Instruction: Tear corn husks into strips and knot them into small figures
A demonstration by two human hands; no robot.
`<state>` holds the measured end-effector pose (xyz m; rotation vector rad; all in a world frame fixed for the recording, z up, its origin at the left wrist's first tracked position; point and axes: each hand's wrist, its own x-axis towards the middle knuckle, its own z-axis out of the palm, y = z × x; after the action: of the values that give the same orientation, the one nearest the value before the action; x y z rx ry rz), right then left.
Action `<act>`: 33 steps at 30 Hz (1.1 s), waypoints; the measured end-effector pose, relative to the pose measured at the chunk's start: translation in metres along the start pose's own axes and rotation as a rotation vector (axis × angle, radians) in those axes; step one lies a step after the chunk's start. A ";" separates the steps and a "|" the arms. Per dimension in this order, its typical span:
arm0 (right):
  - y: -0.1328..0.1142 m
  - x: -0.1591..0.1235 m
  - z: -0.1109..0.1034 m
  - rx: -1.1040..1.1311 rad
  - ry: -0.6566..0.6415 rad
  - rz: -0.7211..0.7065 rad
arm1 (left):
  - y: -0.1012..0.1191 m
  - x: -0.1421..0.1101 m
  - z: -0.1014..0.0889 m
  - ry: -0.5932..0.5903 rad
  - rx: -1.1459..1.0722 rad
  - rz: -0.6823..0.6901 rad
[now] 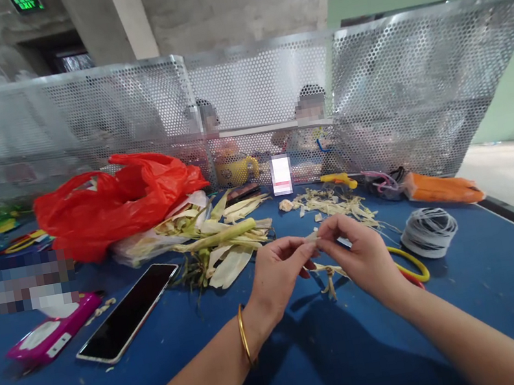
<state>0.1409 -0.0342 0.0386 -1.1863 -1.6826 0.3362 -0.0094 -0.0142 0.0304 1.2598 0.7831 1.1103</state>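
Note:
My left hand and my right hand meet above the blue table, both pinching a thin pale strip of corn husk between thumb and fingers. A small knotted husk piece hangs below the hands. A gold bangle sits on my left wrist. A pile of corn husks lies just beyond my left hand.
A red plastic bag, a black phone and a pink case lie at left. Husk scraps, a white cord coil, yellow-handled scissors and an orange object lie at right. Perforated metal screen behind, two people beyond it.

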 end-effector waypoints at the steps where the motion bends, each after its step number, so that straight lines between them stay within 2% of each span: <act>1: 0.001 0.000 0.000 0.022 -0.006 0.012 | -0.001 0.000 0.000 -0.003 0.003 0.001; 4: 0.002 0.000 0.000 0.089 -0.019 0.022 | -0.002 0.002 -0.001 0.001 -0.009 -0.010; 6: 0.003 0.000 -0.001 0.101 -0.022 -0.019 | -0.003 0.003 -0.001 0.023 -0.044 -0.030; 10: 0.002 -0.001 -0.003 -0.063 -0.072 -0.214 | -0.004 0.003 -0.002 0.048 -0.144 -0.085; 13: 0.002 -0.002 -0.002 -0.159 -0.080 -0.277 | -0.004 0.002 -0.003 0.040 -0.184 -0.112; 21: 0.005 -0.002 -0.001 -0.173 -0.064 -0.261 | -0.001 0.001 -0.002 0.059 -0.211 -0.160; 27: -0.001 -0.002 -0.001 -0.042 -0.063 -0.118 | -0.002 0.002 -0.001 0.111 -0.037 -0.005; 33: 0.001 -0.001 -0.001 0.030 0.004 -0.001 | -0.002 0.000 -0.001 0.055 0.077 0.073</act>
<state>0.1421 -0.0349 0.0373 -1.1629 -1.6691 0.3567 -0.0101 -0.0134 0.0279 1.3361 0.8332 1.1871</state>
